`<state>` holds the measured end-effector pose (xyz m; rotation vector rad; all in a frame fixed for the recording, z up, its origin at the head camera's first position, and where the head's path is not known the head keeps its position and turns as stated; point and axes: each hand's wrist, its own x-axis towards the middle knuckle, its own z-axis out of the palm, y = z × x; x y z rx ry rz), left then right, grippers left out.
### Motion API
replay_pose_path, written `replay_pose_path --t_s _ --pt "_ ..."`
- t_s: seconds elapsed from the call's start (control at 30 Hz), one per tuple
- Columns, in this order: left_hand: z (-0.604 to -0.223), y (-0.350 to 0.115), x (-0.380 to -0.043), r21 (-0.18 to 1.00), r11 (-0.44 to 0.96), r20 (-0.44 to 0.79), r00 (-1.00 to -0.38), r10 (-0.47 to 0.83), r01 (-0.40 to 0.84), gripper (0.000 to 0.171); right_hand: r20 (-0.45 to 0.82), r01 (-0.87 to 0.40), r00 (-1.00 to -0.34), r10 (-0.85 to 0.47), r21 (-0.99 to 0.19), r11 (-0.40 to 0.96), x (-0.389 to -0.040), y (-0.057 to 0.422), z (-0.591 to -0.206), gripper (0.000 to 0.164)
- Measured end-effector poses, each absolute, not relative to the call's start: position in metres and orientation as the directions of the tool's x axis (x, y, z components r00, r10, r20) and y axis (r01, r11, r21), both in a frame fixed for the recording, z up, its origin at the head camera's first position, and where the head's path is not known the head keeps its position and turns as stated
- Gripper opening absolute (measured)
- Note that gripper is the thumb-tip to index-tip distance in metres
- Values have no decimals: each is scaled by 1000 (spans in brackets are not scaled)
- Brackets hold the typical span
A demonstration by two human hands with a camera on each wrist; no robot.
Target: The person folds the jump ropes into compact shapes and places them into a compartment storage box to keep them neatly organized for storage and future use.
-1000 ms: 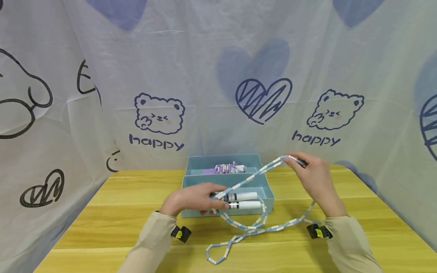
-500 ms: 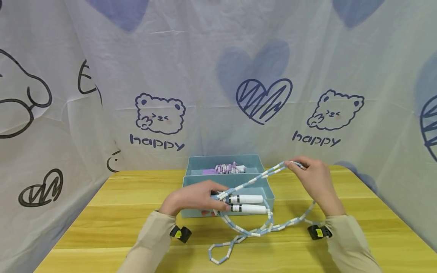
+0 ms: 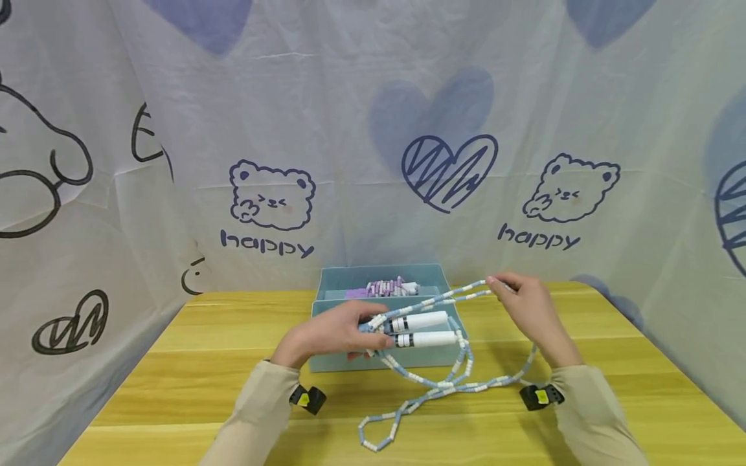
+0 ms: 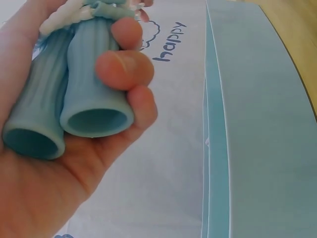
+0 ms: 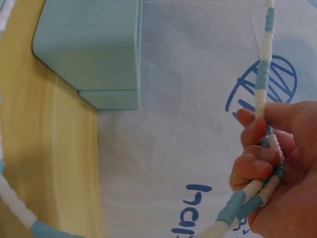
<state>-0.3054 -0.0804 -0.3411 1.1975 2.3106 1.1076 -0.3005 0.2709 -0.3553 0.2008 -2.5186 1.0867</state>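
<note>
A jump rope with blue and white beads runs between the two hands. My left hand (image 3: 335,331) grips its two handles (image 3: 428,338) side by side, white ends pointing right; the left wrist view shows their hollow blue ends (image 4: 96,89) in the curled fingers. Some beaded cord is wrapped about the handles by the fingers. My right hand (image 3: 533,310) pinches the doubled beaded rope (image 5: 262,74), held out to the right and slightly raised. From there the rope drops to the table, where a loop (image 3: 379,417) lies near the front.
Behind the left hand stands a light blue box (image 3: 384,266) with two compartments. Its back compartment holds a bundled purple and white beaded jump rope (image 3: 387,287). The wood-look table (image 3: 204,375) ends at a printed cloth (image 3: 361,129) hanging at the back and sides.
The handles and left hand have risen slightly. The right hand has come down a little, and the rope stretch between the hands lies flatter. The loop on the table shifted slightly right.
</note>
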Motion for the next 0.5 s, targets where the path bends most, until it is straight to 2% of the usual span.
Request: replay_pose_path --t_s 0.17,0.23,0.33,0.5 --pt "-340 -80 -305 786 328 92 -623 776 524 63 353 -242 -936 10 -663 708 -304 271 -361 44" --pt "-337 -80 -302 793 301 108 -609 786 529 66 340 -238 -940 0 -658 714 -306 272 -363 41" --pt "-337 -82 -302 798 267 129 -587 799 539 59 312 -235 -950 -23 -663 711 -308 275 -366 36" --pt "-338 -86 -305 810 276 132 -620 773 518 50 272 -231 -961 -48 -698 678 -310 282 -368 34"
